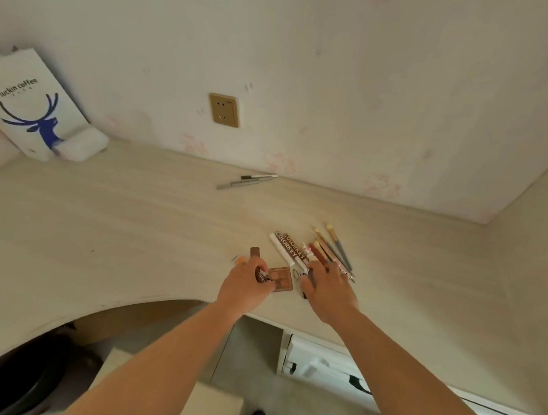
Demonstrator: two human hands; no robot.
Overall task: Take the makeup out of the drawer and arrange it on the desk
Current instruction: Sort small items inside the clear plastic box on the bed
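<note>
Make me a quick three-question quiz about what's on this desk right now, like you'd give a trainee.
1. True or false: the two grey pens by the wall lie apart from the makeup cluster near the hands.
2. What word is printed on the two tubes? A) COLORKEY B) LUCKIN C) DEER
3. Which hand grips a small dark item beside the square brown palette?

Key
1. True.
2. A.
3. The left hand; the right hand lies with straight fingers over the brushes and tubes.
</note>
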